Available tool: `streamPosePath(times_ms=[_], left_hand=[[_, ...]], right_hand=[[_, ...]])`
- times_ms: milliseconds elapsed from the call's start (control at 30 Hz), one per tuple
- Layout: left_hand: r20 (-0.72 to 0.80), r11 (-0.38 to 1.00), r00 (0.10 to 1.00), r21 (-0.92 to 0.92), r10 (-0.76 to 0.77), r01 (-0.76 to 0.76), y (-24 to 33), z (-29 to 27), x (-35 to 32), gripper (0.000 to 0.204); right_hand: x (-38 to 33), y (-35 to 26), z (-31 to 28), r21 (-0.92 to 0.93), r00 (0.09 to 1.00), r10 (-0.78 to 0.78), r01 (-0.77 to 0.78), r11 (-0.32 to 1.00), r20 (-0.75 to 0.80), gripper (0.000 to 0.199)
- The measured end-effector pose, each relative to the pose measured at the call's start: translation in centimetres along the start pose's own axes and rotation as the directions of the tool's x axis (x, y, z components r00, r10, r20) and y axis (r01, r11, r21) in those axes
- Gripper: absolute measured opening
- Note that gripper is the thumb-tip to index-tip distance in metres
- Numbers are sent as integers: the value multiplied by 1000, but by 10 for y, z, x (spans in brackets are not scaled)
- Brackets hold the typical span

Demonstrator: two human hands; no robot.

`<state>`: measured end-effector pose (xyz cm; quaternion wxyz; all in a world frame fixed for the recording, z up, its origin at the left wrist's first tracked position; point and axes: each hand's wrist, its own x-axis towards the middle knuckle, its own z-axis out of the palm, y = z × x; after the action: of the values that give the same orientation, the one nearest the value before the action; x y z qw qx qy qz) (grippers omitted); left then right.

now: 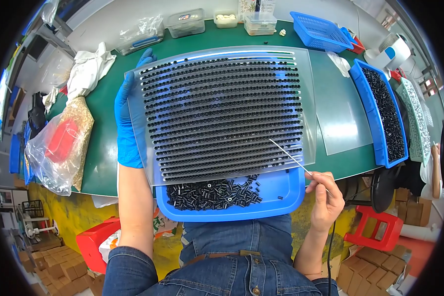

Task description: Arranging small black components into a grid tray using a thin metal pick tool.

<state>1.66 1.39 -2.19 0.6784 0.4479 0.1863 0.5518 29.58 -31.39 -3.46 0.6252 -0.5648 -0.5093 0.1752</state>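
My left hand (128, 118), in a blue glove, grips the left edge of a clear plate (307, 98). Rows of small black cylindrical parts (222, 101) stand along the plate, filling most of its lines; a few gaps show near the top and lower right. In my right hand (326, 200), bare, a thin silver metal rod (291, 157) is pinched, its tip over the lower right rows. Under the plate sits a blue tray (281, 207), and loose black parts (212, 194) lie heaped in its near end. The plate hides the rest of the tray.
On the green table (167, 49), a second clear sheet (348, 133) lies at right, beside a blue basket (403, 148) of black parts. Plastic boxes (185, 24) and an empty blue basket (320, 32) line the back. A bag of grains (84, 123) stands left; red stools (380, 227) are below.
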Motion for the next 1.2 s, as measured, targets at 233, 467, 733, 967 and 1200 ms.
streamPosePath(times_ms=[233, 467, 733, 967, 1200], left_hand=[[13, 1000, 1000, 19, 14, -14, 1, -2, 0, 67], [14, 999, 1000, -27, 26, -26, -1, -1, -1, 65], [32, 994, 999, -105, 25, -22, -1, -2, 0, 58], [24, 997, 1000, -73, 16, -15, 3, 1, -2, 55], [23, 996, 1000, -85, 20, -18, 2, 1, -2, 55]], right_hand=[[-1, -2, -2, 19, 999, 5, -4, 1000, -50, 22], [-4, -11, 42, -135, 974, -73, 104, 985, 217, 18], [7, -23, 85, -85, 931, -212, 247, 965, 298, 17], [11, -26, 83, -121, 931, -229, 272, 955, 284, 17], [7, -22, 64, -126, 960, -165, 197, 972, 225, 18]])
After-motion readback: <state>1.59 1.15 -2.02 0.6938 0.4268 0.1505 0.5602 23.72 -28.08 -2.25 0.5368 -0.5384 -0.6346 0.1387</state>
